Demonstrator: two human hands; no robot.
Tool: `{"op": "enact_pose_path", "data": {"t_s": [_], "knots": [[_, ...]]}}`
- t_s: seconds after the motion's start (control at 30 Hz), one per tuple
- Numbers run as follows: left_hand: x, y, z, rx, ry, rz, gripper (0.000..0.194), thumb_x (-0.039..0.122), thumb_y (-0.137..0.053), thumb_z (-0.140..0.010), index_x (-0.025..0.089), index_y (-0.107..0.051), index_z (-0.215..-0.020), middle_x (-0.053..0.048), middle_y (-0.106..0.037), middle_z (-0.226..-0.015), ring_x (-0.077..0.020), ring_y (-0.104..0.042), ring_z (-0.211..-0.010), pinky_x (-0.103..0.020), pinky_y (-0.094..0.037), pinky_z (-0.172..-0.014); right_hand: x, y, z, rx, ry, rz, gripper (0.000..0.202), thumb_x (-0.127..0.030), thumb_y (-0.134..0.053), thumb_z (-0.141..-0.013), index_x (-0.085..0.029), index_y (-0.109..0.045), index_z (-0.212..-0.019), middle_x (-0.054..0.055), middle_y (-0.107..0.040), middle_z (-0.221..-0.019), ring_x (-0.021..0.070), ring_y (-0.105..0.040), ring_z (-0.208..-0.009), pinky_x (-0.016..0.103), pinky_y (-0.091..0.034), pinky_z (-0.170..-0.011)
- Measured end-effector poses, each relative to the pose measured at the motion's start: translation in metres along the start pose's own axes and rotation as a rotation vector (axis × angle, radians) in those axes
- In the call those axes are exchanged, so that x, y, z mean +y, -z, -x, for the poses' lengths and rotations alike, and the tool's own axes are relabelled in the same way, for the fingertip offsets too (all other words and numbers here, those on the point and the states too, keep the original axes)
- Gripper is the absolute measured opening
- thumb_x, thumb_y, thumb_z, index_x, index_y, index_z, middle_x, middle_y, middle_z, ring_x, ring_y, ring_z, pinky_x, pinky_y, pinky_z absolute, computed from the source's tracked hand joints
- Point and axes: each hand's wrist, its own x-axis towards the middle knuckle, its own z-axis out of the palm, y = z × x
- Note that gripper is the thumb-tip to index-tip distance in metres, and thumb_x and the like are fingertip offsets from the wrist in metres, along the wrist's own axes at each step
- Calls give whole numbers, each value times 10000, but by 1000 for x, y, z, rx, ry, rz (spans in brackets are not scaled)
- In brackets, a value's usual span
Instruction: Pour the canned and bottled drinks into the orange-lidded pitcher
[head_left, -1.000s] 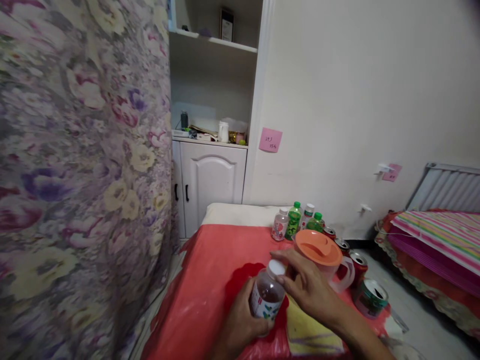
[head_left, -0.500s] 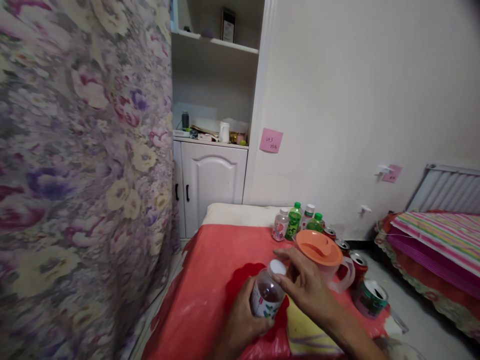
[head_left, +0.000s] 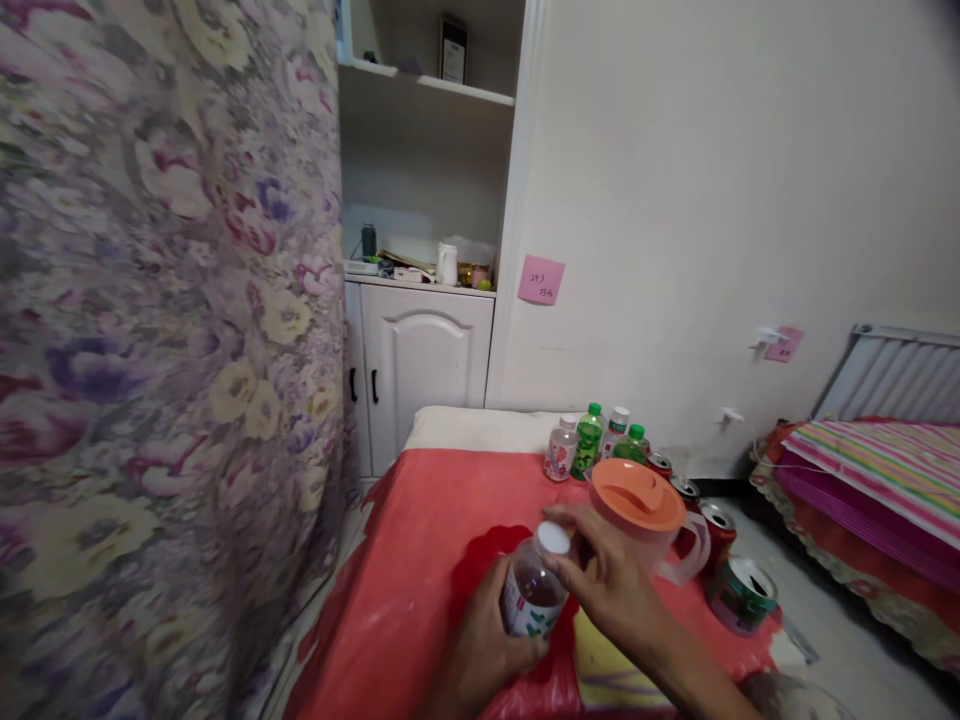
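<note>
My left hand is wrapped round a clear plastic bottle with a white label bearing green leaf shapes. The bottle leans slightly, held over a dark red dish with a wavy edge. Thumb and fingers of my right hand grip the sides of the bottle's white cap, which sits on the neck. A yellow cloth lies on the table under my right forearm. Just beyond my right hand stands a clear pitcher with an orange lid.
Several bottles, one a green bottle, stand at the table's back right. Several drink cans, one a green can, line the right edge. A red cloth covers the table. A floral curtain hangs at left; a bed is at right.
My right-hand fingers have shifted slightly round the cap. The bottle and my left hand stay almost in the same place.
</note>
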Motion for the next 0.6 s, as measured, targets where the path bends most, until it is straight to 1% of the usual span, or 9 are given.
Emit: {"op": "enact_pose_path", "data": {"t_s": [0.1,0.17,0.27,0.37,0.47,0.53,0.6], "knots": [[1,-1,0,14,22,-6,721,88,-709,-513,198,-607,-1218,-29,-731,-1046,-268,-671,-955,-333,-516,-805,-1,-3,1,3,13,-9,301,-276,-594,-909,-197,-660,-1192,94,-704,-1080,250,-664,-942,414,-539,-867],[3,-1,1,28,20,-23,705,98,-709,-513,194,-609,-1204,-36,-734,-1053,-267,-672,-955,-334,-516,-809,0,-6,2,4,11,-27,312,-283,-585,-917,-194,-657,-1207,104,-701,-1129,263,-667,-1010,437,-537,-914],[7,-1,2,36,6,-34,692,104,-712,-518,195,-615,-1197,-44,-737,-1089,-268,-671,-982,-332,-512,-829,3,-11,5,15,-46,-68,445,-294,-626,-880,-193,-614,-1314,131,-676,-1271,299,-637,-1171,492,-505,-1012],[8,0,2,36,23,-22,689,116,-710,-516,180,-613,-1196,-50,-739,-1073,-261,-668,-956,-321,-505,-797,9,-18,8,8,-124,-116,572,-295,-665,-829,-193,-571,-1384,146,-637,-1377,334,-578,-1292,551,-435,-1102],[6,0,2,28,20,-13,690,113,-708,-525,173,-605,-1205,-54,-740,-1079,-259,-671,-956,-316,-503,-786,13,-19,9,-3,-139,-126,543,-278,-666,-813,-195,-600,-1346,136,-662,-1336,332,-597,-1262,542,-444,-1088],[3,-1,2,22,14,-9,702,106,-713,-527,179,-601,-1216,-54,-741,-1099,-264,-677,-978,-318,-508,-801,14,-17,7,-7,-105,-103,480,-266,-668,-814,-190,-632,-1287,127,-687,-1267,316,-630,-1198,506,-481,-1042],[0,-1,2,5,6,-9,715,113,-726,-529,184,-597,-1229,-58,-738,-1127,-275,-678,-1010,-326,-513,-820,14,-12,5,-23,-49,-63,447,-263,-668,-829,-185,-638,-1268,123,-696,-1225,303,-647,-1159,476,-503,-1008]]}}
